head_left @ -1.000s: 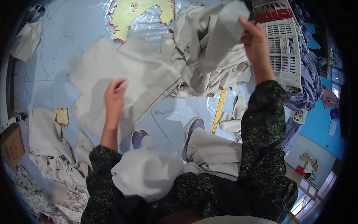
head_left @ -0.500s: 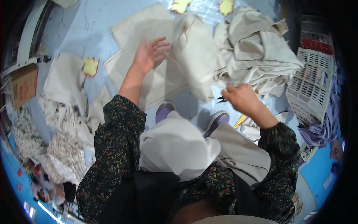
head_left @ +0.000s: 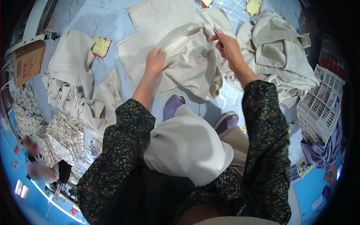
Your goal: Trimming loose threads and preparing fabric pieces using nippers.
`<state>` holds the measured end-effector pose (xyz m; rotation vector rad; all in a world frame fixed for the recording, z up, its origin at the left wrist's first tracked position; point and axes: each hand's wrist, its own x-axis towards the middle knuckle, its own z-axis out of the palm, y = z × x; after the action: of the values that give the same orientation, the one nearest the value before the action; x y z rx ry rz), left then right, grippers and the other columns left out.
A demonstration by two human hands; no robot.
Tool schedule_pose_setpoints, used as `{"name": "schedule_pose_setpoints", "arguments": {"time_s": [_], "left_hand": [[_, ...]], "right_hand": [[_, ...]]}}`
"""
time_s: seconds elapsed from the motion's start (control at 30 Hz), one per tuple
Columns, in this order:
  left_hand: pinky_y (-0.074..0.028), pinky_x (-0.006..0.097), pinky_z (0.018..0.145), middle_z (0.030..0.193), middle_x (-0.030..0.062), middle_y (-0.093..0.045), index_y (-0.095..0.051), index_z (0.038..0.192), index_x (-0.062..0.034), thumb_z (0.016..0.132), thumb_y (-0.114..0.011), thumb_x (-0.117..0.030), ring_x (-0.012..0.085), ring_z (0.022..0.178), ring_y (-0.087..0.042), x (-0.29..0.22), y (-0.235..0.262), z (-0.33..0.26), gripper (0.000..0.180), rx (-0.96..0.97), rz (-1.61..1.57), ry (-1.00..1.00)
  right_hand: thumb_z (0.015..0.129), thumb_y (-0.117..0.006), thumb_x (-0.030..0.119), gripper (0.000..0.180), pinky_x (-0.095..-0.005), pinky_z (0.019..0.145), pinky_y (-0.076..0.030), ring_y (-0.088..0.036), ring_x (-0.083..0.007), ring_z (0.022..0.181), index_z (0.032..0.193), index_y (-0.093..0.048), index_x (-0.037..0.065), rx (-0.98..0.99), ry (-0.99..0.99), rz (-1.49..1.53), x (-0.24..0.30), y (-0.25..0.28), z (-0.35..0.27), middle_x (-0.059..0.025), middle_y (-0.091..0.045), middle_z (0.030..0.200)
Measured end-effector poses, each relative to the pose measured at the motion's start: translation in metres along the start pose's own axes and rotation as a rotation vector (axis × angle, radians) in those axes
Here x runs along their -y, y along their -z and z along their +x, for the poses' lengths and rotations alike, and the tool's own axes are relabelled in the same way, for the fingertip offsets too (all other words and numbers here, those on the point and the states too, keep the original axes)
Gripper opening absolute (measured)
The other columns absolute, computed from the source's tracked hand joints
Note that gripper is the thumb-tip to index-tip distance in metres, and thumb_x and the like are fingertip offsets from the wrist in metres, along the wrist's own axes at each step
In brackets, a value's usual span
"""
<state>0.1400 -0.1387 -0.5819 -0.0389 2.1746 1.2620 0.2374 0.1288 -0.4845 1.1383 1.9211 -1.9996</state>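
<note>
My left hand [head_left: 155, 60] is closed, pinching the edge of a beige cloth piece [head_left: 191, 71] with a stitched seam. This piece is lifted and bunched over flat beige cloth [head_left: 142, 47] on the floor. At the cloth's upper right edge, my right hand [head_left: 228, 45] is closed around small dark thread snips [head_left: 215, 31], whose handles are mostly hidden by the fingers. Another pale cloth [head_left: 187, 150] covers my lap, above my purple shoes [head_left: 174, 106].
Heaped beige cloth [head_left: 279, 52] lies to the right, beside a white plastic crate [head_left: 318, 107]. More beige cloth [head_left: 71, 60] and folded patterned fabric [head_left: 65, 137] lie left. Yellow scraps [head_left: 101, 47] dot the blue-grey floor. A cardboard box [head_left: 30, 63] stands far left.
My left hand has gone from open to gripping the cloth edge. My right hand has moved up and left with the snips to the cloth, which is now raised and bunched.
</note>
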Motion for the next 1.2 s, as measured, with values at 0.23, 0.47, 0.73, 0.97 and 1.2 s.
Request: {"name": "schedule_pose_setpoints", "arguments": {"time_s": [0.23, 0.47, 0.73, 0.97, 1.2], "left_hand": [[-0.049, 0.034, 0.079, 0.095, 0.0183, -0.07, -0.064, 0.109, 0.0068, 0.092, -0.062, -0.014, 0.0232, 0.081, -0.064, -0.009, 0.001, -0.021, 0.027, -0.069, -0.024, -0.202], [-0.048, 0.03, 0.073, 0.086, 0.015, -0.068, -0.064, 0.109, 0.0062, 0.093, -0.063, -0.013, 0.0159, 0.075, -0.059, -0.014, 0.006, -0.028, 0.025, -0.091, -0.019, -0.258], [-0.048, 0.03, 0.069, 0.088, 0.0095, -0.069, -0.066, 0.111, 0.005, 0.09, -0.066, -0.016, 0.0145, 0.075, -0.06, 0.01, 0.029, -0.036, 0.03, -0.196, -0.102, -0.053], [-0.047, 0.025, 0.066, 0.083, 0.0034, -0.066, -0.068, 0.101, 0.0029, 0.09, -0.067, -0.016, 0.0093, 0.072, -0.057, 0.005, 0.031, -0.036, 0.022, -0.048, -0.415, 0.261], [-0.046, 0.024, 0.065, 0.078, 0.0023, -0.065, -0.069, 0.092, 0.0009, 0.089, -0.068, -0.013, 0.0092, 0.07, -0.057, -0.009, 0.04, -0.035, 0.014, -0.047, -0.291, 0.107]], "right_hand": [[0.106, -0.039, 0.041, 0.045, -0.0253, 0.044, -0.02, -0.024, -0.0061, 0.046, 0.085, -0.063, 0.009, -0.063, -0.335, 0.316, -0.005, -0.045, 0.036, 0.008, -0.041, 0.06], [0.106, -0.04, 0.037, 0.04, -0.0259, 0.044, -0.02, -0.024, -0.006, 0.046, 0.081, -0.059, 0.012, -0.106, -0.36, 0.328, -0.016, -0.049, 0.071, 0.0083, -0.039, 0.058], [0.103, -0.047, 0.036, 0.038, -0.0259, 0.043, -0.018, -0.026, -0.0058, 0.046, 0.081, -0.062, 0.008, 0.073, -0.249, 0.378, -0.008, -0.055, 0.053, 0.0076, -0.039, 0.057], [0.093, -0.057, 0.045, 0.044, -0.033, 0.068, -0.048, -0.063, -0.0211, 0.073, 0.088, -0.073, 0.004, 0.412, 0.073, -0.394, -0.018, -0.09, 0.021, -0.0082, -0.066, 0.074], [0.087, -0.063, 0.039, 0.035, -0.0439, 0.068, -0.052, -0.067, -0.0347, 0.077, 0.082, -0.07, 0.006, 0.375, 0.488, -1.105, 0.0, -0.109, 0.006, -0.0161, -0.069, 0.077]]}}
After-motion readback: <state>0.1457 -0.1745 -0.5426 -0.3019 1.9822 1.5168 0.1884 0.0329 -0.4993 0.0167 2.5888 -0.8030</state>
